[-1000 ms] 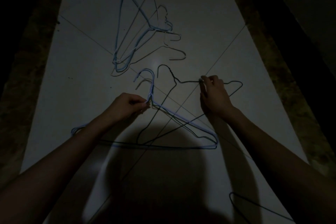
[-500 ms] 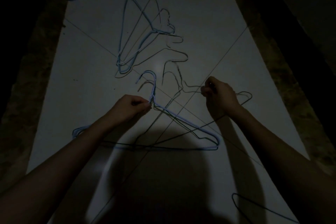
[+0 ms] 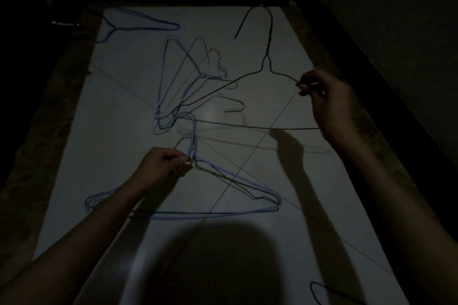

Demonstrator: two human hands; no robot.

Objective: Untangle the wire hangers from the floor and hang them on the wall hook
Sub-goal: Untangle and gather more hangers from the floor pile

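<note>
1. Right hand (image 3: 329,104) pinches the dark hanger (image 3: 269,57), lifted mid-frame; its lower bar may snag the blue hanger (image 3: 247,188), whose neck the left hand (image 3: 161,166) pinches on the floor (image 3: 119,131).
2. Hanger pile (image 3: 178,82) at upper centre and a lone hanger (image 3: 148,23) upper left remain; wall hook unseen.

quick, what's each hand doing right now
left hand: pinches the neck of the blue hanger on the floor
right hand: pinches the shoulder of the dark hanger, lifted up
</note>
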